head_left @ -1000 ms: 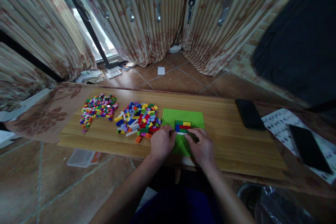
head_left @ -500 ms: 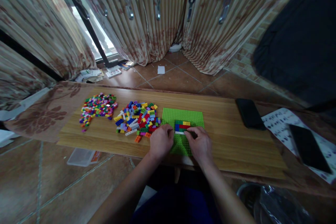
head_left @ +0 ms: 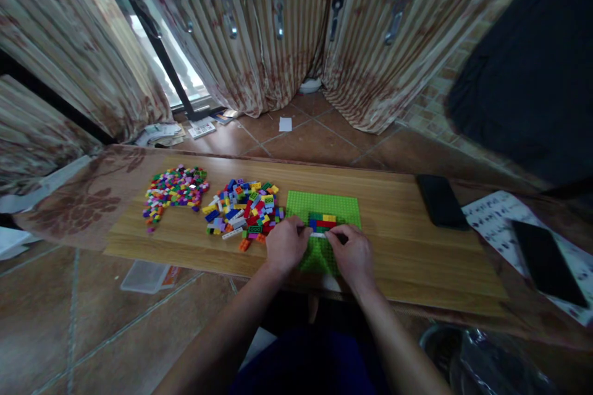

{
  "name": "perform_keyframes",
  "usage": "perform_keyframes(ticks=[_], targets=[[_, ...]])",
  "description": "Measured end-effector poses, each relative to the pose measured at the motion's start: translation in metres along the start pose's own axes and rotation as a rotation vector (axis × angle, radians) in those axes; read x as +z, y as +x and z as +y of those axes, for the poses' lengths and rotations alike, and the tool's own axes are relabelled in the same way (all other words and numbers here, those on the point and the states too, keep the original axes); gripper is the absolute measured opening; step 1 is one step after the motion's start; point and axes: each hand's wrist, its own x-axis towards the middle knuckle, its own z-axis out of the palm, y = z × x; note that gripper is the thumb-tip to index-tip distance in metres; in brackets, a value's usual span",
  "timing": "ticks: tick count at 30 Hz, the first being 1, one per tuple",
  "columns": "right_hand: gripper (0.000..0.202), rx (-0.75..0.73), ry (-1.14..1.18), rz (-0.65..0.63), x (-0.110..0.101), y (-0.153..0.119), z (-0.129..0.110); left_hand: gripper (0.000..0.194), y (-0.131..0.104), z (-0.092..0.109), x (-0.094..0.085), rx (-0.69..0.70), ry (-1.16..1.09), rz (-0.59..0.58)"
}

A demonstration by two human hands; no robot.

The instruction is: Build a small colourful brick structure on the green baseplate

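Note:
A green studded baseplate [head_left: 323, 199] lies on the wooden board in front of me. On it sits a low block of colored building bricks [head_left: 324, 221], with green, yellow, blue and red showing. Along its near side runs a long white brick [head_left: 317, 235]. My left hand [head_left: 286, 245] is closed in a pinch at the white brick's left end. At the other end, my right hand [head_left: 354, 254] pinches it with thumb and forefinger. The fingers partly cover both ends, so I cannot tell whether the white brick is fully pressed down.
Left of the baseplate lies a pile of larger bricks [head_left: 245, 213], with a heap of smaller pieces [head_left: 175, 190] beyond it. A black phone [head_left: 441, 200] rests at the right, near a printed sheet [head_left: 493, 213] and a second dark phone [head_left: 549, 262]. A clear plastic lid [head_left: 144, 276] is on the floor.
My left fingers have shifted slightly right, onto the white brick's left end. My right hand has stayed nearly in place, and the bricks look the same.

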Motion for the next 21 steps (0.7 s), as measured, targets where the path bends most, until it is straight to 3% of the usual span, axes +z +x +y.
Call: perform_keyframes(ticks=[13,18,21], targets=[[0.023,0.005,-0.028,-0.060,0.000,0.007,0.003,0.023,0.002,0.003,0.001,-0.027,0.056,-0.025],[0.028,-0.016,-0.007,-0.064,-0.004,0.007,0.000,0.025,-0.003,0.004,0.000,0.045,0.096,0.007],[0.031,-0.009,0.057,0.006,-0.017,0.002,0.004,0.026,-0.007,-0.001,-0.003,0.104,0.098,0.031]])
